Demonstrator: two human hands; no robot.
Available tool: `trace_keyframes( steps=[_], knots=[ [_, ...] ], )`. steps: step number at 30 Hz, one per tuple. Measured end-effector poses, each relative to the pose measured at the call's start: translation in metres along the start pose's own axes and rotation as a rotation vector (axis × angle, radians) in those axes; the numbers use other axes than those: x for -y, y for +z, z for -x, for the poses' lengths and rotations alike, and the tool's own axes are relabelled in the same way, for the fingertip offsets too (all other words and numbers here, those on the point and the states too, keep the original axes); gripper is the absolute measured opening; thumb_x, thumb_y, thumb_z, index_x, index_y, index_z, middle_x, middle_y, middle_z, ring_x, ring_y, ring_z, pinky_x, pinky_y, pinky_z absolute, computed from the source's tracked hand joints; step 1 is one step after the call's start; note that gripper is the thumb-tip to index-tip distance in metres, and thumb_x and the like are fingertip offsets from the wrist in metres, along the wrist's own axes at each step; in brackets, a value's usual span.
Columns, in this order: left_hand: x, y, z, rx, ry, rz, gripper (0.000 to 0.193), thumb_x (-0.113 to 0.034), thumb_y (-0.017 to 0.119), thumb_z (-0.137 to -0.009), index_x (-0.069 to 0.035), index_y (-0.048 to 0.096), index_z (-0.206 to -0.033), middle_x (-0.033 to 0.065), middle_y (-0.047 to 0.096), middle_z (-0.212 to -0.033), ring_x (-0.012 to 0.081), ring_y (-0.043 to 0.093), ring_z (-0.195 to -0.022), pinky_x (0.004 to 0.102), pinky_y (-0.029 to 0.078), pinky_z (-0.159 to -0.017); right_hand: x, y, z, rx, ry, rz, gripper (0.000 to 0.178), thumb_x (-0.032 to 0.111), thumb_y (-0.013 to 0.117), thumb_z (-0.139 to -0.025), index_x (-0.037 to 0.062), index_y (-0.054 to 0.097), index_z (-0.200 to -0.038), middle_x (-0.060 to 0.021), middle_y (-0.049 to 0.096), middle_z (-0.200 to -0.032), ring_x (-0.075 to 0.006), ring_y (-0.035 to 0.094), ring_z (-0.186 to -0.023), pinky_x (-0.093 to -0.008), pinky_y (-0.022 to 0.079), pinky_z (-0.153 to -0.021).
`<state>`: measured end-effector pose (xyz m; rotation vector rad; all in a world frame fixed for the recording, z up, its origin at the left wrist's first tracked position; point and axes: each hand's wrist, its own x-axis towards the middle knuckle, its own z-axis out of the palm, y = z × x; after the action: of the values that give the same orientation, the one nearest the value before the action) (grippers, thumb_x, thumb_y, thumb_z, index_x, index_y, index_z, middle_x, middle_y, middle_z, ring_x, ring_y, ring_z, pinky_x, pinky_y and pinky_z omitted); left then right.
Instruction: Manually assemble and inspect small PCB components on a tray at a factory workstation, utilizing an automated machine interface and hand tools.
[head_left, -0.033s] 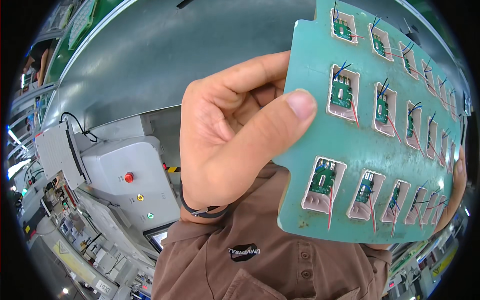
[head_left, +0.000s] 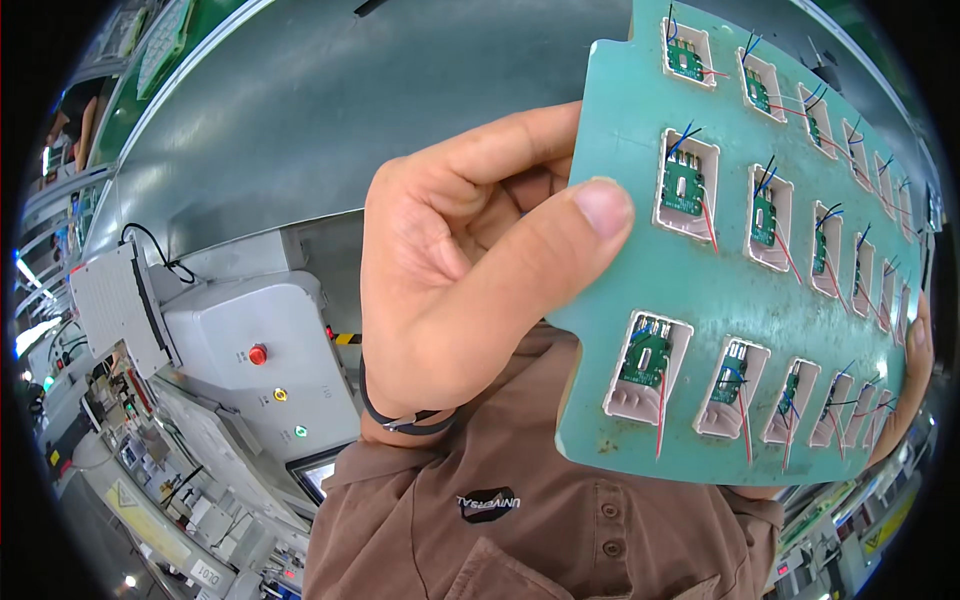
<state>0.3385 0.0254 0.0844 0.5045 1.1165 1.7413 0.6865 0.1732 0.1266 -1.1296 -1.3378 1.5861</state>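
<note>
A green tray (head_left: 640, 275), held up and tilted in front of my chest, carries rows of pale plastic housings (head_left: 630, 400). Each of the nearer housings contains a small green circuit board (head_left: 683, 185) with thin red, blue and black wires. My left hand (head_left: 480, 260) is closed on the tray's left edge, thumb across the front face and the other fingers partly hidden behind it. At the far right edge my right hand (head_left: 918, 350) grips the same tray; most of it is hidden behind the panel.
Beyond the tray lies a dark grey-green work surface (head_left: 350, 110). Below it at left stands a grey control box (head_left: 240, 330) with red, yellow and green buttons. A light grey ribbed unit (head_left: 120, 305) with a black cable is beside it. Another person's arm (head_left: 88, 125) shows at far left.
</note>
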Motion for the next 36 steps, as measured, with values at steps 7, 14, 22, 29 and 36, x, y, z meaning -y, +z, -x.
trace_keyframes(
  steps=[7, 14, 22, 29, 36],
  knots=[
    [0.002, -0.002, 0.0, 0.034, -0.009, 0.157, 0.034, -0.001, 0.057, -0.087, 0.014, 0.055, -0.117, 0.0137, 0.066, -0.096, 0.0115, 0.06, -0.086, 0.023, 0.047, -0.075, -0.003, 0.03, -0.019, 0.038, -0.008, -0.005, 0.034, 0.019, 0.048, -0.091, -0.0017, 0.051, -0.117, -0.0167, 0.059, -0.109, -0.0225, 0.066, -0.09, -0.0335, 0.059, -0.076],
    [0.001, -0.003, 0.003, 0.032, 0.008, 0.107, 0.034, -0.004, 0.06, -0.087, 0.013, 0.056, -0.117, 0.0101, 0.065, -0.094, 0.0105, 0.057, -0.084, 0.0236, 0.047, -0.075, -0.002, 0.036, -0.025, 0.081, -0.017, -0.016, 0.033, 0.018, 0.048, -0.091, -0.0015, 0.05, -0.117, -0.0172, 0.058, -0.111, -0.0231, 0.066, -0.091, -0.0341, 0.059, -0.077],
    [0.002, -0.004, 0.003, 0.034, 0.027, 0.11, 0.034, -0.004, 0.06, -0.088, 0.012, 0.056, -0.117, 0.0103, 0.065, -0.095, 0.0107, 0.057, -0.085, 0.0238, 0.047, -0.076, 0.001, 0.048, -0.027, 0.103, -0.032, -0.02, 0.032, 0.017, 0.048, -0.091, -0.0012, 0.05, -0.118, -0.0179, 0.057, -0.113, -0.0238, 0.066, -0.093, -0.0348, 0.059, -0.077],
    [0.0, -0.004, 0.003, 0.071, 0.023, 0.112, 0.035, -0.003, 0.057, -0.089, 0.013, 0.054, -0.119, 0.0132, 0.066, -0.099, 0.0119, 0.06, -0.089, 0.0235, 0.047, -0.078, 0.009, 0.046, -0.025, 0.086, -0.052, -0.02, 0.031, 0.016, 0.047, -0.092, -0.0009, 0.05, -0.118, -0.0184, 0.055, -0.115, -0.0244, 0.066, -0.094, -0.0354, 0.059, -0.077],
    [0.001, 0.0, 0.004, 0.021, 0.045, -0.035, 0.046, -0.012, 0.055, -0.086, 0.017, 0.049, -0.121, 0.0239, 0.064, -0.105, 0.0237, 0.067, -0.089, 0.0315, 0.053, -0.079, 0.02, 0.087, -0.01, 0.04, -0.081, 0.002, 0.03, 0.015, 0.047, -0.092, -0.0007, 0.049, -0.118, -0.0189, 0.054, -0.116, -0.025, 0.065, -0.096, -0.036, 0.06, -0.078]
  ],
)
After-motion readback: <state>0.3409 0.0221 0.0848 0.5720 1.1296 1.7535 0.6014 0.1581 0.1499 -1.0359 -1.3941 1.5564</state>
